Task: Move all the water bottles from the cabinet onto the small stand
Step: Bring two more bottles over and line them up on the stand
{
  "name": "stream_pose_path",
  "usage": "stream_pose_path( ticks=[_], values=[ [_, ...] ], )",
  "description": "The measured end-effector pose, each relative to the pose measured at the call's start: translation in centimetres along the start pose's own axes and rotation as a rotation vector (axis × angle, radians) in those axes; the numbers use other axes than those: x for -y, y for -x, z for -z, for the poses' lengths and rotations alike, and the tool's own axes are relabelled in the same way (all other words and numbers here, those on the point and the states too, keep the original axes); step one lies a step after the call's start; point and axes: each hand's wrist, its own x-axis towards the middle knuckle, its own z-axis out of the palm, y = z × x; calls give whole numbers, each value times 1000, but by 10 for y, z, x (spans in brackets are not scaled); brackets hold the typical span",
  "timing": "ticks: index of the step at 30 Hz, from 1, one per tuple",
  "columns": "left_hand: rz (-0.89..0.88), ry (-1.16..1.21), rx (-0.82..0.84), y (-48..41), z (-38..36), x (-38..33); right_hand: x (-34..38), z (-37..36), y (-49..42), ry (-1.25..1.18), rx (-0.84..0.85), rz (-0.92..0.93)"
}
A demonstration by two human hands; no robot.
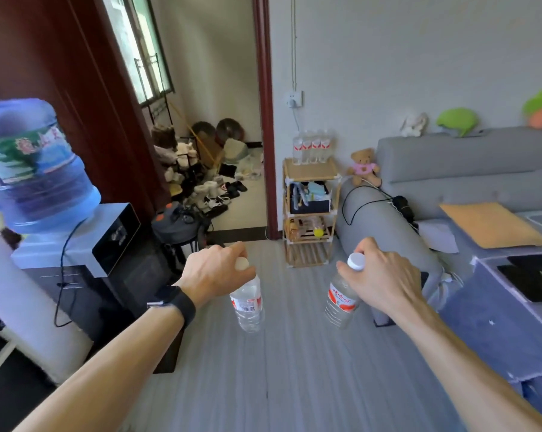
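Note:
My left hand [215, 272] grips a clear water bottle [248, 307] by its neck, just under the white cap; the bottle hangs over the floor. My right hand [385, 282] holds a second clear bottle [340, 302] with a red label the same way, by the neck below its white cap. Ahead, against the wall, stands the small wooden stand [310, 213]. Several water bottles [312, 148] with red labels stand in a row at the back of its top shelf. The cabinet is out of view.
A grey sofa [450, 188] with a teddy bear [365, 166] sits right of the stand. A water dispenser [76, 241] with a blue jug [29, 166] is on the left. A doorway [216, 151] opens onto clutter and shoes. Grey floor [294, 353] lies between me and the stand.

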Motion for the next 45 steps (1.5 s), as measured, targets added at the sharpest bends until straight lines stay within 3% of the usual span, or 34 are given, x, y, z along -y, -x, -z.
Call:
stream_pose_path(
  ticks=[20,30,39,45],
  values=[
    [-95,113,210,-446,-90,-17,-61,-124,-398,17,20,-173],
    [-108,60,284,-663,-127,-27,-90,-205,-614,-22,176,-124],
    [-66,94,180,-836,-139,-36,-96,-252,-804,-99,219,-43],
    [-206,170,157,-963,-170,-56,-98,-290,-908,-73,207,-65]
  ],
)
